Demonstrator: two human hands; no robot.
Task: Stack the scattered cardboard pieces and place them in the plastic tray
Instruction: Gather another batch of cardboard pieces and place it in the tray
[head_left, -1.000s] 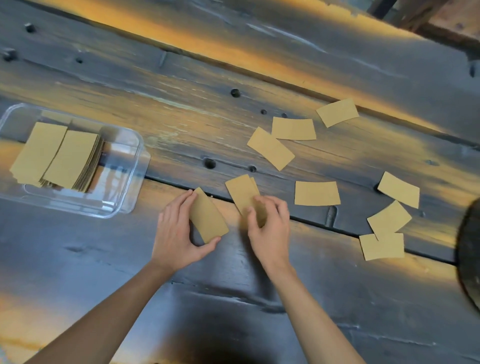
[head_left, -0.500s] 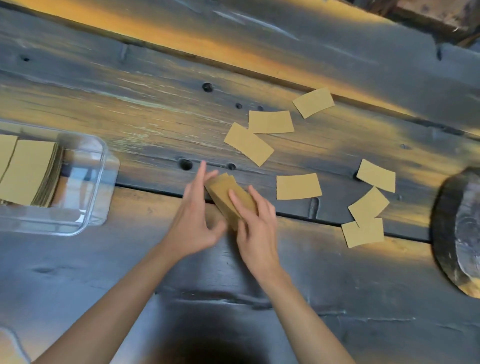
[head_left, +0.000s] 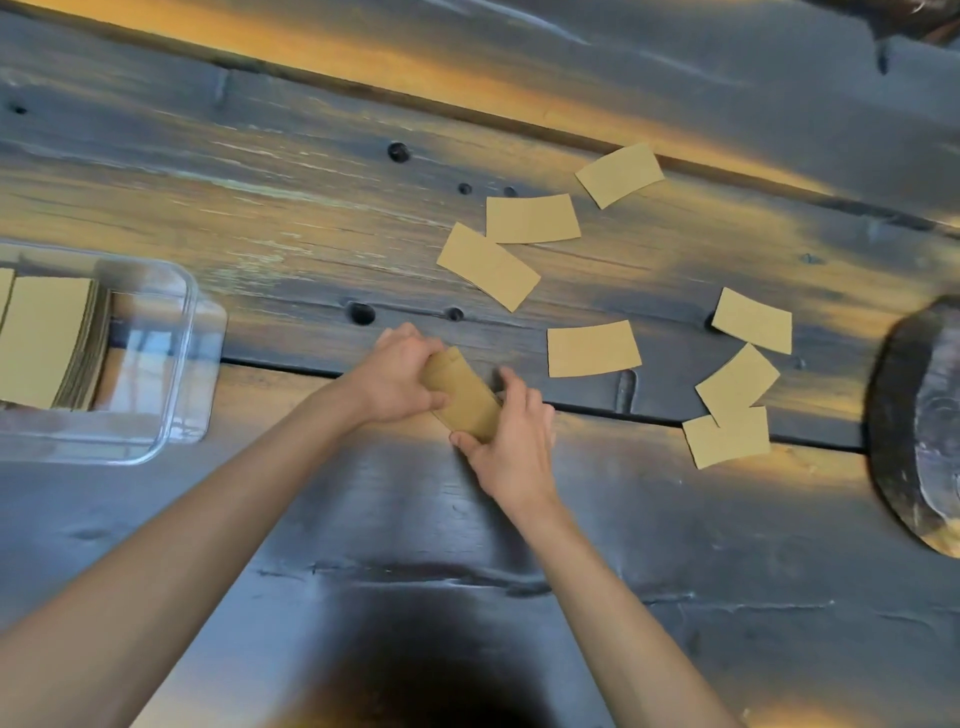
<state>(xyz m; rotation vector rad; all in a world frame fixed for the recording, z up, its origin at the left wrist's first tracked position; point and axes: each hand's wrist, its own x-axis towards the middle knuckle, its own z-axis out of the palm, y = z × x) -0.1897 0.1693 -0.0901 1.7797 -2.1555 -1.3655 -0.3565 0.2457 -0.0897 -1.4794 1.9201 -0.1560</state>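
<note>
You hold a small stack of cardboard pieces between your two hands, over the dark wooden counter. Your left hand grips the far end of the stack, with the fingers curled over its top edge and the thumb on the near face. Your right hand closes on the near end, thumb under the corner and fingers along the right side. The stack lies slanted, and I cannot tell if it touches the counter or not.

The plastic tray stands well to the left of the stack, at the edge of the view. It is clear, and it already holds a pile of cardboard pieces in its left part; the right part of it is bare.

Seven loose pieces lie flat on the counter to the right of the stack and beyond it. One piece is just to the right of it. Three pieces are farther away, beyond the stack, two of them touching at a corner. Three more are far to the right, the nearer two overlapping. A dark round object is at the right edge, past those pieces.
</note>
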